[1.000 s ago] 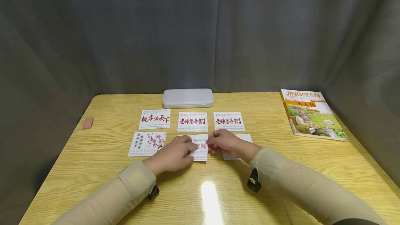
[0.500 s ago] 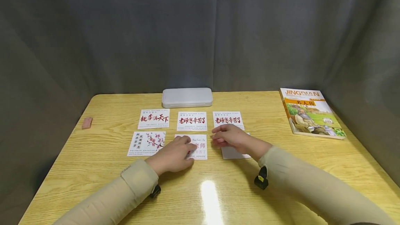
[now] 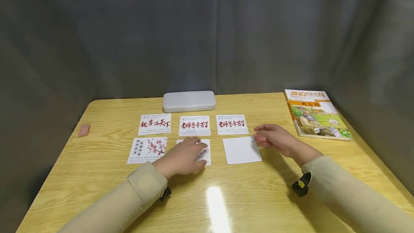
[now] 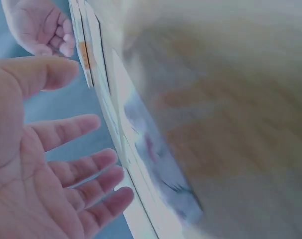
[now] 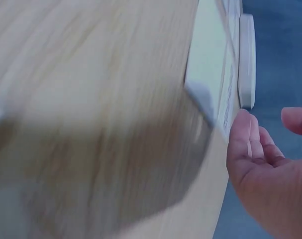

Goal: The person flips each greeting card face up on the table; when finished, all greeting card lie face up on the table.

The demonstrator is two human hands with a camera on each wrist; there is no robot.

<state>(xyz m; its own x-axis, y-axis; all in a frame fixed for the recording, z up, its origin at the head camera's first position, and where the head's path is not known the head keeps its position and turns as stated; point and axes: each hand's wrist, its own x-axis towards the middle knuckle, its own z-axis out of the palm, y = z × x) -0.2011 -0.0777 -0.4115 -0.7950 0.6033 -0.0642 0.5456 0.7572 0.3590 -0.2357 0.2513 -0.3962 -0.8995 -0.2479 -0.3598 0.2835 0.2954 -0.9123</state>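
Right hand (image 3: 275, 139) withdrawn rightward since a second ago, fingers loosely curled, holding nothing, at right edge of blank card (image 3: 242, 150), now uncovered mid-table. Left hand (image 3: 182, 155) flat, fingers spread, pressing printed card (image 3: 204, 155). Placement judged complete.

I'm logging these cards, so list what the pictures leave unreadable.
Middle front card: head view, left hand covers most of its print.
Blank card: plain side up, any print hidden.
Small print on the back cards: too small.
Wrist views: motion blur smears the cards.
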